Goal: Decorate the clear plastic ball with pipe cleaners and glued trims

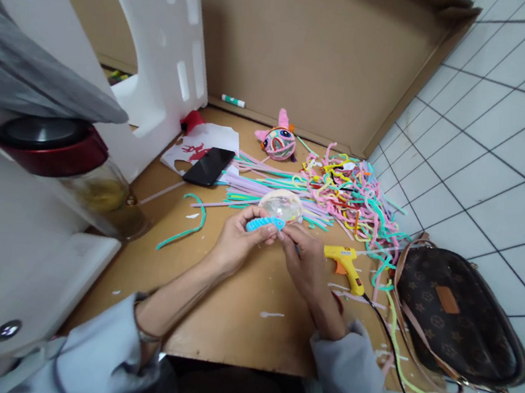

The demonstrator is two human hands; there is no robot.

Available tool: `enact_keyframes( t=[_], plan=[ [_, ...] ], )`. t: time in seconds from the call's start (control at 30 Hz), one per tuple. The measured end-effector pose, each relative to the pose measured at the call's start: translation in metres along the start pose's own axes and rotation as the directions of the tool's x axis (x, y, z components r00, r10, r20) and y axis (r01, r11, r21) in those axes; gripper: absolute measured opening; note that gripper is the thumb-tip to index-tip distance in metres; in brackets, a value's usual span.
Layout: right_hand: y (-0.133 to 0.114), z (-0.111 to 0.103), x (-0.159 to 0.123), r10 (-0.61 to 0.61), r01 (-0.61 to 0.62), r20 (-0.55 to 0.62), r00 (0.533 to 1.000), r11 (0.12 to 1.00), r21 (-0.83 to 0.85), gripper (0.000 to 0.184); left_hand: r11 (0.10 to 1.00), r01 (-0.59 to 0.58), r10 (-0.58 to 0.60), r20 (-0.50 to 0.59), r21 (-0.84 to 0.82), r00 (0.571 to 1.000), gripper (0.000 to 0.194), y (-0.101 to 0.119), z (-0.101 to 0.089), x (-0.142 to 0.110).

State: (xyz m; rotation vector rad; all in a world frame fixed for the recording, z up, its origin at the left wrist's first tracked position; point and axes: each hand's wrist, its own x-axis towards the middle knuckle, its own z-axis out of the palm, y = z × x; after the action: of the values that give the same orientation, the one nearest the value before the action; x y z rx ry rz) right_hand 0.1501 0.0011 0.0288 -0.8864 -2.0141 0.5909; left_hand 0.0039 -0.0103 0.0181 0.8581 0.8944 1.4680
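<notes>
Between the fingers of my left hand (240, 236) is a small blue ridged piece (264, 223), which looks like pipe cleaner bent into tight rows. My right hand (300, 253) pinches the right end of that same piece. Just beyond my fingers lies a clear round plastic dome (282, 205), partly covered by my hands. It rests by a bundle of straight lilac and green pipe cleaners (254, 187). A yellow glue gun (345, 265) lies right of my right hand, its black cord running toward the front edge.
A tangle of coloured pipe cleaners (353, 195) covers the back right. Behind are a pink ball-shaped figure (280, 142) and a green marker (233, 101). A phone (209, 166) lies on paper. A glass bottle (79, 176) stands left; a brown bag (461, 317) sits right.
</notes>
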Motion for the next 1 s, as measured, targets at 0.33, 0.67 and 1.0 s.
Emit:
enact_keyframes(
  t=[0.33, 0.67, 1.0],
  plan=[
    [0.003, 0.005, 0.003, 0.407, -0.381, 0.046, 0.912, 0.802, 0.460, 0.034, 0.997, -0.036, 0.035, 0.020, 0.072, 0.999, 0.043, -0.004, -0.001, 0.000],
    [0.005, 0.011, 0.005, 0.577, -0.509, 0.142, 0.804, 0.544, 0.667, 0.038, 0.990, -0.068, 0.054, 0.111, 0.123, 0.992, 0.045, -0.008, -0.005, -0.002],
    [0.001, 0.011, 0.005, 0.583, -0.520, 0.230, 0.779, 0.396, 0.757, 0.047, 0.987, -0.101, 0.090, 0.091, 0.124, 0.992, 0.036, -0.009, -0.005, -0.002]
  ],
)
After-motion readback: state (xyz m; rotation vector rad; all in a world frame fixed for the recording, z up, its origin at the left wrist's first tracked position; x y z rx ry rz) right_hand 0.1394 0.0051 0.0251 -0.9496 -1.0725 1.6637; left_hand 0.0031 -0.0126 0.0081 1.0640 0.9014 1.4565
